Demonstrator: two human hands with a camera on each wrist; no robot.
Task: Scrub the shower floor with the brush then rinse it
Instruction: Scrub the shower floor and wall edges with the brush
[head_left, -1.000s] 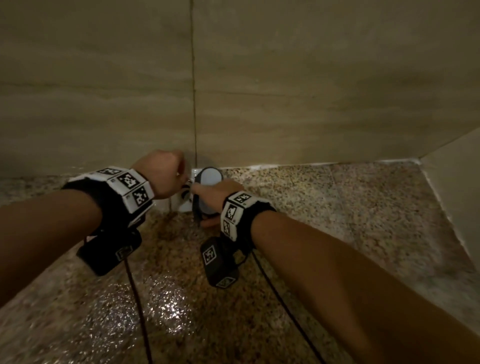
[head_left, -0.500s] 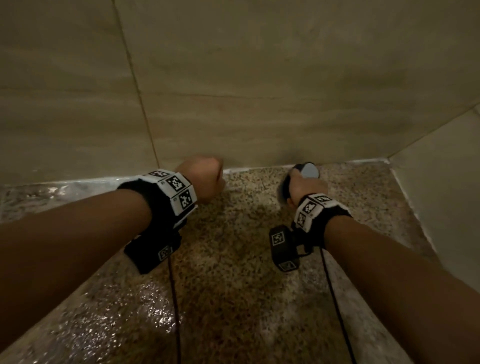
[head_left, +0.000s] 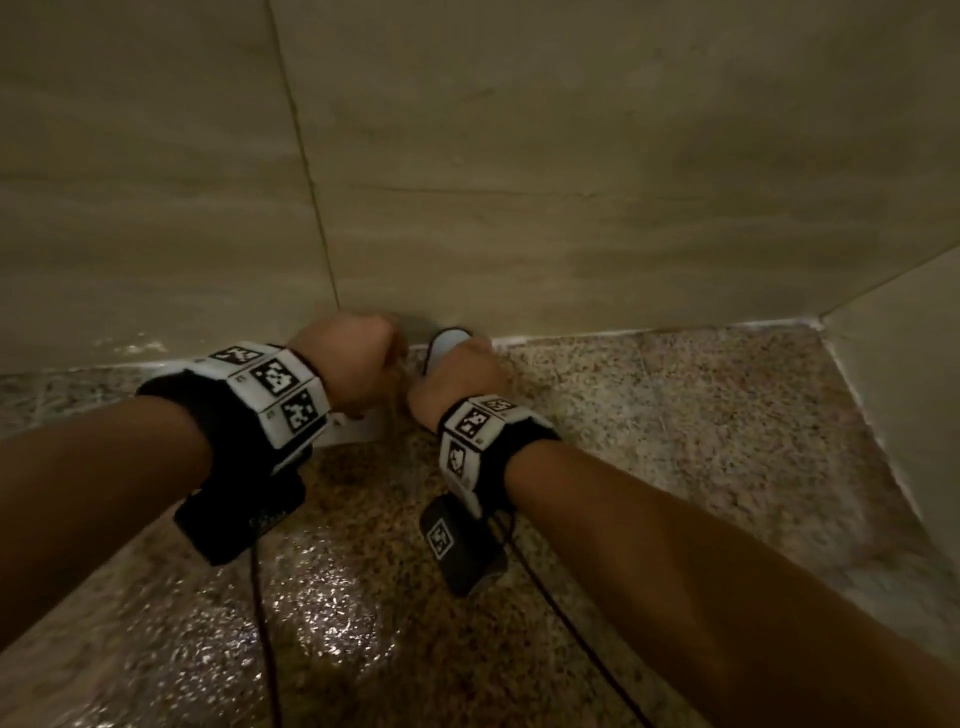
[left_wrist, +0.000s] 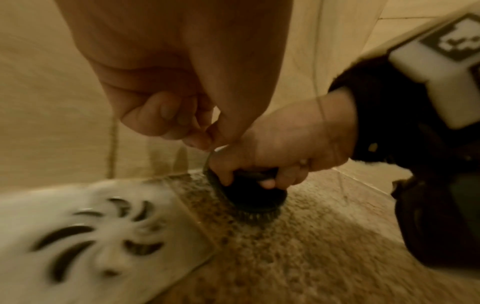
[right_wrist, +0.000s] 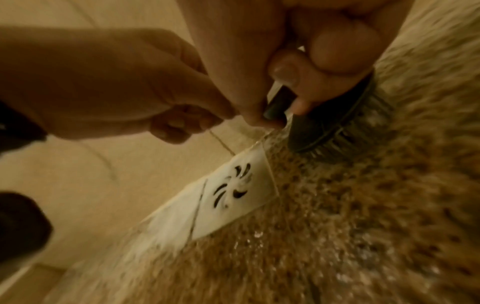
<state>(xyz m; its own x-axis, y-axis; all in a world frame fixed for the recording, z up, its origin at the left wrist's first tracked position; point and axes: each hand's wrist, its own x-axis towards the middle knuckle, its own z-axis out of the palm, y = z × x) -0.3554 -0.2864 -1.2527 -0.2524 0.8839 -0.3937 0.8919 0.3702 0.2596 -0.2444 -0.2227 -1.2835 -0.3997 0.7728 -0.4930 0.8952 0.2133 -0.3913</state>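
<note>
Right now the scrubbing is under way at the back edge of the shower floor (head_left: 649, 441), where the speckled stone meets the beige wall (head_left: 571, 182). The right hand (head_left: 457, 384) has its fingers curled round the handle of the dark brush (left_wrist: 249, 197), bristles down on the stone just beside the white drain cover (left_wrist: 103, 236); in the head view only the brush's pale top shows, at centre frame against the wall's foot. The left hand (head_left: 348, 364) is closed in a loose fist just above and beside the right; it seems to hold nothing, though its thumb and forefinger come close to the brush's rim and I cannot tell whether they touch it.

To do this step well, I judge the bristles should stay flat and pressed, with short overlapping strokes along the wall joint and around the drain's edges, where grime collects. The wet, glinting patch at lower centre suggests slippery footing, so steady weight matters. Rinsing remains to be done.

Compared with half a second ago, the right hand and brush have swept back from the right of centre towards the drain, meeting the left hand, much as they sat a full second ago. The camera has also swung, so the wall's vertical joint stands nearer the centre.
</note>
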